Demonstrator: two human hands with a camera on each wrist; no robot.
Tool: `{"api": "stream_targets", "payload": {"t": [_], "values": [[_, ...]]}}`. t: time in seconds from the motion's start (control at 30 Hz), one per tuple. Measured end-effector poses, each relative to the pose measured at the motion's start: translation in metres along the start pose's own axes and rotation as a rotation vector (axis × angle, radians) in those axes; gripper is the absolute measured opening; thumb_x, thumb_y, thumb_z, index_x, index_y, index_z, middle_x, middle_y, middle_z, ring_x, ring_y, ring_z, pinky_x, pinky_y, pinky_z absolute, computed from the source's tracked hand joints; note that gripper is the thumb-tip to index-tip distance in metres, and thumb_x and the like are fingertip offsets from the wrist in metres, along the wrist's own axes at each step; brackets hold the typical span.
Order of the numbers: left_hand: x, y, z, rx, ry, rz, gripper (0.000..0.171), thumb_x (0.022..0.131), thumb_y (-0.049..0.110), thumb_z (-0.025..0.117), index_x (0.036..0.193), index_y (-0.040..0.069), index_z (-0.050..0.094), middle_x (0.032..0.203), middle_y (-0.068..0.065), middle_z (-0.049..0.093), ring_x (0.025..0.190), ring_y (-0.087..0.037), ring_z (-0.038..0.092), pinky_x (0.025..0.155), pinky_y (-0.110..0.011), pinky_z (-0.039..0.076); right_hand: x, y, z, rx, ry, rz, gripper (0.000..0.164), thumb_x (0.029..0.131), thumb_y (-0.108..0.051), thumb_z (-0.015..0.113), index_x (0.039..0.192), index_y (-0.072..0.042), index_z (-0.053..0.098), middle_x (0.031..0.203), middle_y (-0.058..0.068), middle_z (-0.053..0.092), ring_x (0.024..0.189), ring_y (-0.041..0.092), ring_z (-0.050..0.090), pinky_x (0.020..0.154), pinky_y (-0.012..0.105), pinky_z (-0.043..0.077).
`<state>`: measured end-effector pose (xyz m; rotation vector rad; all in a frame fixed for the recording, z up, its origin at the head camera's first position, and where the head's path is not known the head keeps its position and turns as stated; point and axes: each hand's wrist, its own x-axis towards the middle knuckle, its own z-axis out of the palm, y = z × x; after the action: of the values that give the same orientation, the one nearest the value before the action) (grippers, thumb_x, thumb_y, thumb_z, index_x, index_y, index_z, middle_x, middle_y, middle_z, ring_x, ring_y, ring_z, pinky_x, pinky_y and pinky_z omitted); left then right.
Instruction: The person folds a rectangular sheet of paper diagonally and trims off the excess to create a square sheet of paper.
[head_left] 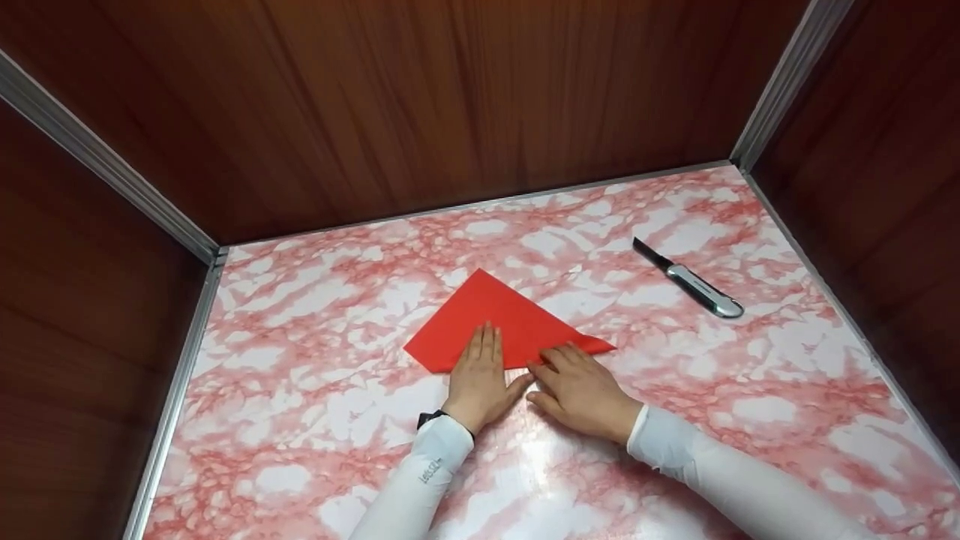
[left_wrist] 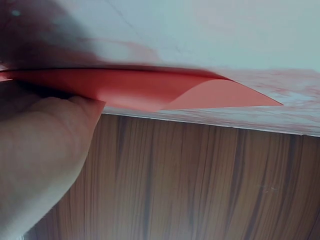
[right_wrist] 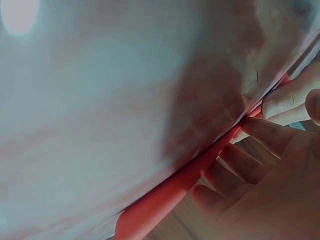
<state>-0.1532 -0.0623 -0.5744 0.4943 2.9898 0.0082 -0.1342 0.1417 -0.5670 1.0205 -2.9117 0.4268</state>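
Observation:
A sheet of red paper (head_left: 465,315), folded over, lies in the middle of the table with one corner pointing to the back wall. My left hand (head_left: 480,379) rests flat on it, fingers straight. On the paper's near edge, to the right, the fingertips of my right hand (head_left: 581,390) press down, and the two hands nearly meet. A narrow flap sticks out past the right fingers. From the left wrist, the paper (left_wrist: 200,95) shows a curved, slightly raised edge. In the right wrist view, the right hand's extended fingers (right_wrist: 240,165) touch the folded edge of the paper (right_wrist: 160,202).
A utility knife (head_left: 701,289) with its black blade out lies at the right rear of the table. The tabletop (head_left: 300,435) has a red and white marbled pattern. Dark wood panels (head_left: 450,112) with metal edging stand at the back and both sides.

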Motion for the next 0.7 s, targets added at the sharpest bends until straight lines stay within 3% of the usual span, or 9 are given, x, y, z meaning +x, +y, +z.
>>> {"api": "stream_targets", "payload": {"t": [0.23, 0.53, 0.7], "values": [[0.001, 0.000, -0.002, 0.021, 0.000, 0.003, 0.099, 0.100, 0.073, 0.032, 0.161, -0.004, 0.020, 0.168, -0.022, 0.016, 0.155, -0.035, 0.017, 0.123, -0.043, 0.022, 0.006, -0.003, -0.001, -0.023, -0.024, 0.013, 0.067, 0.099, -0.056, 0.056, 0.149, -0.011, 0.055, 0.140, 0.016, 0.054, 0.126, 0.037, 0.049, 0.110, 0.053, 0.040], [-0.001, 0.001, -0.003, 0.009, 0.013, 0.010, 0.099, 0.099, 0.073, 0.034, 0.160, -0.004, 0.023, 0.167, -0.022, 0.019, 0.154, -0.035, 0.019, 0.123, -0.042, 0.023, 0.006, -0.002, -0.010, -0.067, -0.058, -0.017, 0.066, 0.101, -0.059, 0.051, 0.140, -0.008, 0.063, 0.139, 0.014, 0.058, 0.129, 0.038, 0.051, 0.115, 0.059, 0.029], [0.000, 0.001, -0.002, 0.019, 0.040, 0.022, 0.098, 0.100, 0.072, 0.035, 0.159, -0.005, 0.025, 0.166, -0.023, 0.022, 0.153, -0.035, 0.022, 0.122, -0.042, 0.024, 0.005, -0.001, -0.012, -0.067, -0.036, -0.052, 0.064, 0.101, -0.058, 0.052, 0.136, -0.006, 0.067, 0.136, 0.015, 0.060, 0.127, 0.039, 0.052, 0.114, 0.060, 0.030]]}}
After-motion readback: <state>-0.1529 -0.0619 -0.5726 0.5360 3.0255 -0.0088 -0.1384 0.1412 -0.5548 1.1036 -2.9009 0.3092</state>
